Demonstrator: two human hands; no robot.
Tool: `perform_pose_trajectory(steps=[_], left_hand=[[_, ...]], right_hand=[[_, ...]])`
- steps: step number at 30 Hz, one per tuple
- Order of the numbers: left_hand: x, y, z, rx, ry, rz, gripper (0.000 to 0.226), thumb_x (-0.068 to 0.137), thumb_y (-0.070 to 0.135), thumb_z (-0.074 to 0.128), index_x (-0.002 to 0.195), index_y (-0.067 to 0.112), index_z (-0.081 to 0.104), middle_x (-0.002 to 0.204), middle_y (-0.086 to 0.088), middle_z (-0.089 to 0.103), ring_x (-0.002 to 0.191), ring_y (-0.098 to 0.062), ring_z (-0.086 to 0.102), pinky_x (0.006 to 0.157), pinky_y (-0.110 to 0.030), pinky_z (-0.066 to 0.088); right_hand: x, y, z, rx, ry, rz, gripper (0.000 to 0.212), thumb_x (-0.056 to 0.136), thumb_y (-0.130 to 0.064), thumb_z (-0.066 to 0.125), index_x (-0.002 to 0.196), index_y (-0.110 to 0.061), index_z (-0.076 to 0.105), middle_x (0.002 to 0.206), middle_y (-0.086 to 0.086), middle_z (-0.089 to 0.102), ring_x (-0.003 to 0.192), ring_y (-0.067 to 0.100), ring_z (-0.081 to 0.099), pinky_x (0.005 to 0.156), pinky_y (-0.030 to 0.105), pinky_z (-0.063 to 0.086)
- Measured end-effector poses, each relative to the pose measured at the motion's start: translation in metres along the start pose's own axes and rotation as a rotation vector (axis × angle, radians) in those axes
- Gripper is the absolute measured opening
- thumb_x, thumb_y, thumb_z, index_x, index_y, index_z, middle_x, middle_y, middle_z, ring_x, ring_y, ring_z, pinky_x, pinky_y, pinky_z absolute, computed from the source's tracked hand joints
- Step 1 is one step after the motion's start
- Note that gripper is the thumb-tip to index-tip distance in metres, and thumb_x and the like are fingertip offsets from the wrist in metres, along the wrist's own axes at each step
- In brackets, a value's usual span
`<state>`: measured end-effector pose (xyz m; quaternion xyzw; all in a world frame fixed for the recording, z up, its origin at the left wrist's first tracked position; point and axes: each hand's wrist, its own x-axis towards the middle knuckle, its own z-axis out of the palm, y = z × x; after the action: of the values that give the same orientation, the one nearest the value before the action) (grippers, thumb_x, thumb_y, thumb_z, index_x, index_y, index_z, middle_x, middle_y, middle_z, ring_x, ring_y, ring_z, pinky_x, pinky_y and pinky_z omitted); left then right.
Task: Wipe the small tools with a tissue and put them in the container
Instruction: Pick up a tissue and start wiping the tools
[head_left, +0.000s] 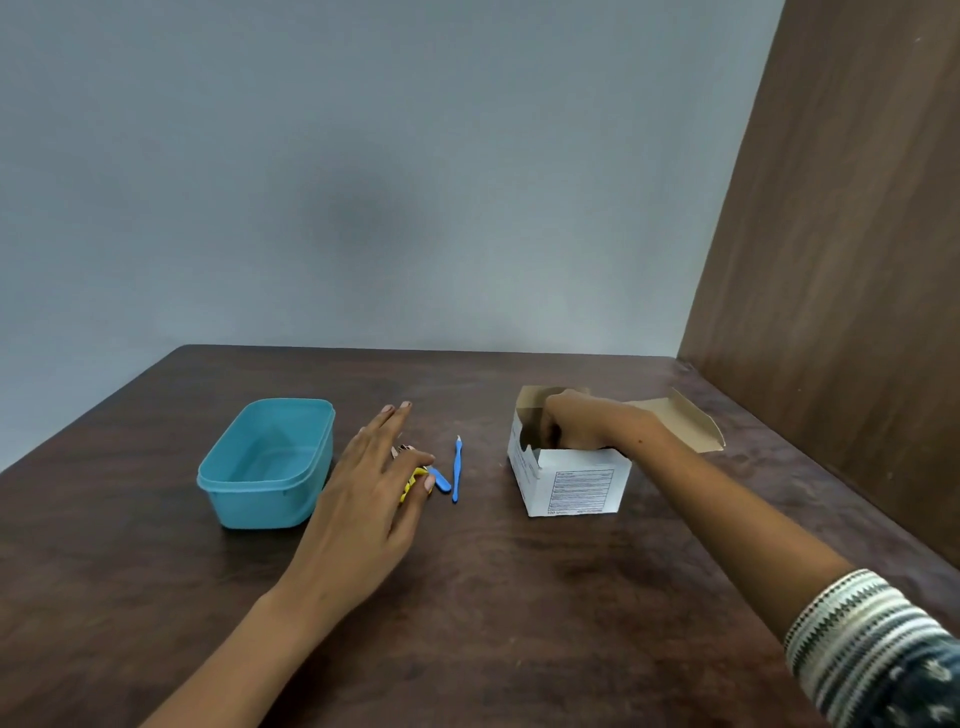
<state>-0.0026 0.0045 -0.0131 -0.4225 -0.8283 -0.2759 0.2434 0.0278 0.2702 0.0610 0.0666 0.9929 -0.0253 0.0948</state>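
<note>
My left hand (371, 486) lies spread, fingers straight and relaxed, over the little pile of tools mid-desk; the fingertips rest on a yellow tool (412, 483), which is mostly hidden beneath them. My right hand (576, 421) is plunged into the open cardboard tissue box (576, 480) toward the desk's right edge, fingers curled down inside; whether they pinch a tissue I cannot tell. Just beside my left fingers lies a short, rounded blue tool (441, 479), angled toward the near right. Next to it is a thin blue pick (456, 467), long axis running near-to-far, its pale tip pointing at the far edge. The teal plastic container (228, 488), smooth, rounded-rectangular and lidless, sits on the dark wood-grain desk (493, 597) left of my hand.
</note>
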Motion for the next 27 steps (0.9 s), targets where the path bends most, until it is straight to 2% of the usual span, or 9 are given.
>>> perform_pose_trajectory(steps=[5, 8, 13, 16, 18, 20, 23, 25, 27], left_hand=[[-0.001, -0.001, 0.0, 0.004, -0.008, -0.003, 0.04, 0.092, 0.041, 0.031, 0.109, 0.024, 0.062, 0.152, -0.005, 0.034, 0.143, -0.019, 0.024, 0.114, -0.035, 0.023], [0.0, -0.002, 0.0, -0.002, -0.016, -0.009, 0.04, 0.093, 0.042, 0.03, 0.111, 0.024, 0.061, 0.153, -0.003, 0.032, 0.144, -0.016, 0.022, 0.115, -0.033, 0.02], [-0.001, -0.001, -0.005, -0.057, -0.012, -0.044, 0.042, 0.092, 0.044, 0.03, 0.112, 0.024, 0.061, 0.153, -0.001, 0.03, 0.144, -0.015, 0.019, 0.115, -0.035, 0.024], [-0.002, 0.001, -0.01, -0.097, 0.023, -0.088, 0.046, 0.092, 0.048, 0.031, 0.113, 0.022, 0.062, 0.152, -0.001, 0.033, 0.144, -0.013, 0.02, 0.111, -0.025, 0.02], [-0.002, 0.002, -0.013, -0.149, 0.042, -0.14, 0.038, 0.096, 0.044, 0.039, 0.113, 0.021, 0.063, 0.149, 0.0, 0.037, 0.142, -0.011, 0.023, 0.108, -0.02, 0.019], [-0.002, 0.004, -0.016, -0.218, 0.066, -0.189, 0.032, 0.096, 0.039, 0.044, 0.113, 0.021, 0.065, 0.143, 0.002, 0.046, 0.136, -0.01, 0.034, 0.106, -0.023, 0.029], [0.0, 0.011, -0.023, -0.355, 0.139, -0.221, 0.035, 0.095, 0.04, 0.043, 0.11, 0.02, 0.067, 0.122, 0.004, 0.062, 0.115, -0.003, 0.053, 0.095, -0.025, 0.047], [0.0, 0.016, -0.028, -0.428, 0.178, -0.232, 0.035, 0.092, 0.041, 0.045, 0.108, 0.019, 0.067, 0.108, 0.006, 0.067, 0.103, -0.001, 0.059, 0.083, -0.016, 0.049], [0.0, 0.017, -0.029, -0.442, 0.185, -0.235, 0.029, 0.09, 0.039, 0.052, 0.104, 0.019, 0.068, 0.101, 0.008, 0.068, 0.097, -0.001, 0.06, 0.076, -0.013, 0.049]], right_hand=[[-0.005, 0.01, -0.011, 0.046, 0.006, -0.029, 0.024, 0.079, -0.002, 0.054, 0.083, -0.016, 0.073, 0.082, 0.002, 0.069, 0.073, 0.02, 0.065, 0.064, 0.035, 0.055], [-0.018, 0.016, -0.025, 0.271, 0.104, -0.02, 0.014, 0.077, 0.001, 0.064, 0.079, -0.008, 0.074, 0.069, -0.001, 0.068, 0.055, 0.007, 0.063, 0.055, 0.024, 0.053], [-0.048, 0.014, -0.035, 0.579, 0.313, -0.032, 0.011, 0.077, 0.003, 0.068, 0.082, -0.005, 0.072, 0.071, 0.009, 0.071, 0.066, 0.015, 0.069, 0.061, 0.02, 0.057], [-0.06, -0.007, -0.032, 0.848, 0.352, -0.071, 0.01, 0.078, 0.001, 0.071, 0.086, -0.005, 0.072, 0.078, 0.012, 0.072, 0.07, 0.017, 0.07, 0.061, 0.021, 0.057], [-0.064, -0.028, -0.027, 0.987, 0.372, -0.107, 0.009, 0.077, -0.002, 0.073, 0.085, -0.007, 0.072, 0.081, 0.012, 0.073, 0.072, 0.016, 0.071, 0.064, 0.024, 0.058], [-0.061, -0.051, -0.02, 0.999, 0.436, -0.134, 0.008, 0.077, -0.002, 0.073, 0.083, -0.008, 0.072, 0.082, 0.011, 0.073, 0.072, 0.016, 0.071, 0.065, 0.025, 0.059], [-0.05, -0.079, 0.0, 0.843, 0.544, -0.194, 0.016, 0.077, -0.001, 0.071, 0.074, -0.017, 0.071, 0.08, 0.006, 0.073, 0.071, 0.018, 0.07, 0.065, 0.027, 0.057], [-0.043, -0.09, 0.015, 0.74, 0.6, -0.218, 0.018, 0.076, -0.002, 0.072, 0.073, -0.02, 0.07, 0.078, 0.001, 0.073, 0.07, 0.011, 0.068, 0.064, 0.017, 0.053], [-0.04, -0.096, 0.028, 0.706, 0.641, -0.22, 0.012, 0.077, -0.005, 0.072, 0.076, -0.017, 0.071, 0.077, -0.003, 0.071, 0.07, 0.004, 0.066, 0.062, 0.009, 0.049]])
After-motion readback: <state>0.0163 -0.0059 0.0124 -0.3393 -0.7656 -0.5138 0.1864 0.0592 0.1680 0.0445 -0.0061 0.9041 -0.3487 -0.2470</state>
